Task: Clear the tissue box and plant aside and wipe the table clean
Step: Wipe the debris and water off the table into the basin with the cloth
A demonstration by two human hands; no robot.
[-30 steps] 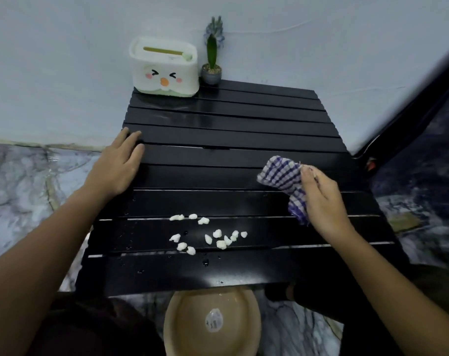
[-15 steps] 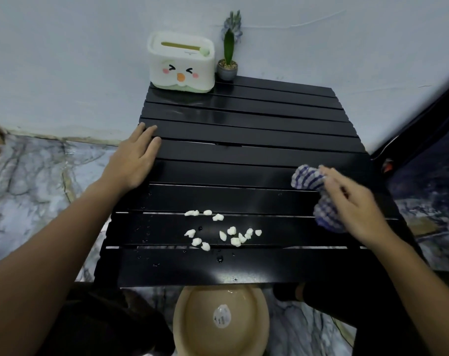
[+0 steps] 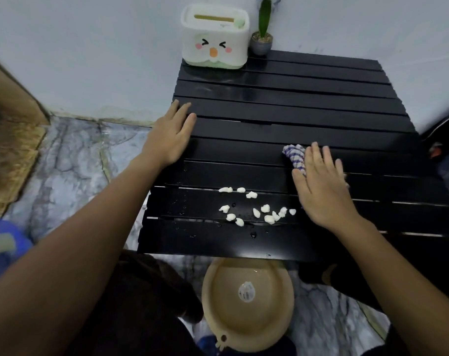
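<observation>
**Black slatted counter and what is lying on it**

A black slatted counter (image 3: 295, 116) is standing against a pale wall, its surface gleaming and carrying a few water drops near the front edge. At its far left corner a white tissue box (image 3: 214, 37) with a cartoon face is sitting, and a small potted plant (image 3: 261, 34) is standing just beside it on the right. White crumbs (image 3: 256, 209) are lying scattered across the front slats. A blue checked cloth (image 3: 295, 158) is lying bunched on the right half. On the marble floor (image 3: 72, 163) below the front edge, a tan basin (image 3: 247, 304) is sitting.
</observation>
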